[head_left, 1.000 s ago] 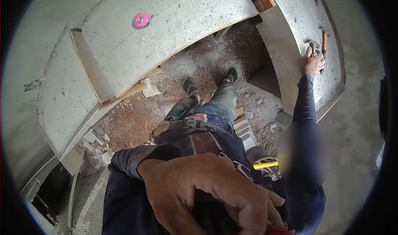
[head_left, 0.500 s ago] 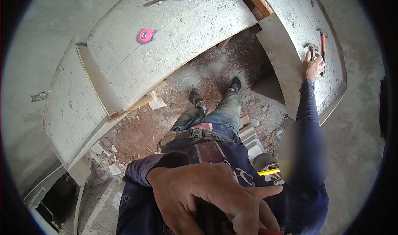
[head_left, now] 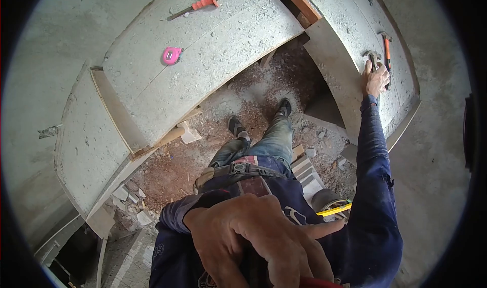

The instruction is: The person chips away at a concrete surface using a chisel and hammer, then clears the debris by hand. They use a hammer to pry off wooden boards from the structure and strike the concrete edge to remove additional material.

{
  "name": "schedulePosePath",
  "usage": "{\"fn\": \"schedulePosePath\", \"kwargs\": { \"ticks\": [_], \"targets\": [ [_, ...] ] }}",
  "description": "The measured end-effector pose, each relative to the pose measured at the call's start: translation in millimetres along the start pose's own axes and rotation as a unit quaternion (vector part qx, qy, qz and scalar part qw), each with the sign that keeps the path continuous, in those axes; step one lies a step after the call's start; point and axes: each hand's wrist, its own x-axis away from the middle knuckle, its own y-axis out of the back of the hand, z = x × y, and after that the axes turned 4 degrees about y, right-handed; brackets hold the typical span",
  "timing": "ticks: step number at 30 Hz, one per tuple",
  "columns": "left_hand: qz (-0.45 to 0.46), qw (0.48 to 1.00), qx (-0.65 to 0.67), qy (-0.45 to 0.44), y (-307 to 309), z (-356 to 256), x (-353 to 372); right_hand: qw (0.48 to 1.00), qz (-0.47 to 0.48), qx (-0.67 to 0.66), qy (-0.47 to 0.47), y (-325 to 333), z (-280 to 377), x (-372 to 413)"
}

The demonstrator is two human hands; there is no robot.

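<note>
At the right, my right hand [head_left: 376, 80] is closed around the handle of a claw hammer [head_left: 373, 56] lying on the dusty board. A second hammer [head_left: 387, 54], with an orange and black handle, rests right beside those fingers. Close to the camera at the bottom, my left hand [head_left: 253, 232] is curled in front of my chest, one finger pointing sideways. A red edge [head_left: 320, 283] shows below its fingers; the rest is cut off by the frame, so its kind cannot be made out.
A pink tape measure [head_left: 172, 55] and a chisel with an orange guard grip [head_left: 195, 6] lie on the curved grey counter [head_left: 223, 44]. Rubble covers the floor around my feet. A wooden-handled mallet or axe [head_left: 188, 132] sticks out below the counter edge. A yellow-edged tool [head_left: 334, 210] sits beside my hip.
The whole view has shifted slightly, so the counter and tools appear a little further left. My right hand stays on the hammer, and my left hand keeps nearly the same pose.
</note>
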Motion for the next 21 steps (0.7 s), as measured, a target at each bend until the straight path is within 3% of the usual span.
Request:
{"fn": "schedulePosePath", "kwargs": {
  "ticks": [8, 10, 11, 13, 16, 17, 19, 20, 21],
  "targets": [
    [-0.012, 1.0, 0.0, -0.007, 6.2, -3.9, -14.5, 1.0, 0.017, -0.007, -0.021, 13.3, 9.5, 4.3],
    [0.138, 0.988, -0.06, 0.044, 19.2, -13.0, -24.7, 1.0, 0.017, -0.006, -0.022, 11.7, 10.9, 4.1],
    [0.137, 0.987, -0.063, 0.044, 14.8, -12.3, -21.1, 1.0, 0.008, -0.005, -0.013, 11.4, 11.4, 5.0],
    [0.01, 1.0, -0.014, 0.011, 4.5, -7.3, -12.6, 1.0, 0.01, 0.0, -0.015, 11.6, 14.4, 4.2],
    [0.009, 0.999, -0.047, 0.008, 4.8, -9.2, -13.8, 1.0, 0.008, -0.001, -0.021, 7.0, 7.8, 3.7],
    [0.011, 0.999, -0.047, 0.01, 9.3, -5.6, -17.1, 1.0, 0.008, -0.001, -0.021, 5.8, 7.6, 2.4],
    [0.145, 0.978, -0.114, -0.101, 20.5, 6.4, -24.7, 1.0, 0.012, 0.0, -0.022, 6.3, 6.5, 1.8],
    [0.145, 0.978, -0.115, -0.101, 12.1, 2.7, -20.8, 1.0, 0.013, 0.0, -0.022, 5.5, 5.8, 2.3],
    [0.031, 0.991, -0.115, -0.057, -2.8, -4.7, -14.0, 1.0, 0.01, 0.002, -0.02, 4.2, 5.5, 1.2]
  ]
}}
